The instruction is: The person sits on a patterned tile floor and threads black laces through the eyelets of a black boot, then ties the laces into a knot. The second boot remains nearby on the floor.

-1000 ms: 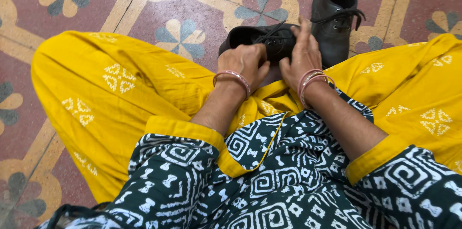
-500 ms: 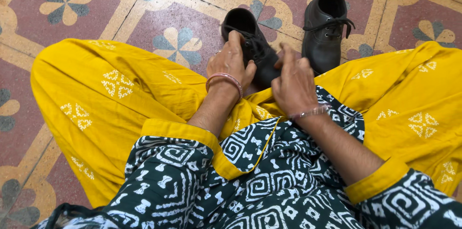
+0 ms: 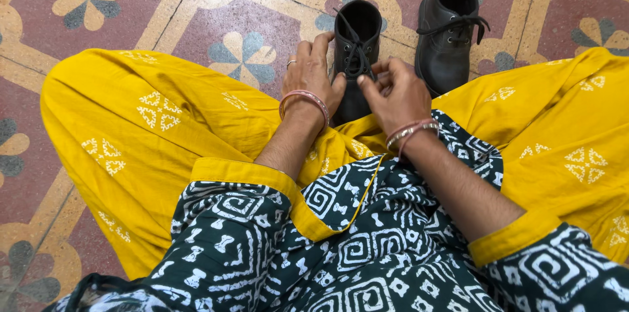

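Note:
I sit cross-legged on a patterned floor in yellow trousers. A black lace-up shoe stands upright in front of my lap, toe toward me. My left hand holds its left side, fingers against the upper. My right hand pinches the shoe's black laces between thumb and fingertips. A second black shoe stands upright just to the right, its laces tied, touched by neither hand. Both wrists wear pink bangles.
The floor is tiled in maroon and cream with flower motifs. My yellow-clad knees spread wide to both sides of the shoes. A dark green and white printed tunic covers my lap.
The near shoe went from lying on its side to standing upright, turned toe toward me. My left hand moved to its side and my right hand took hold of the laces.

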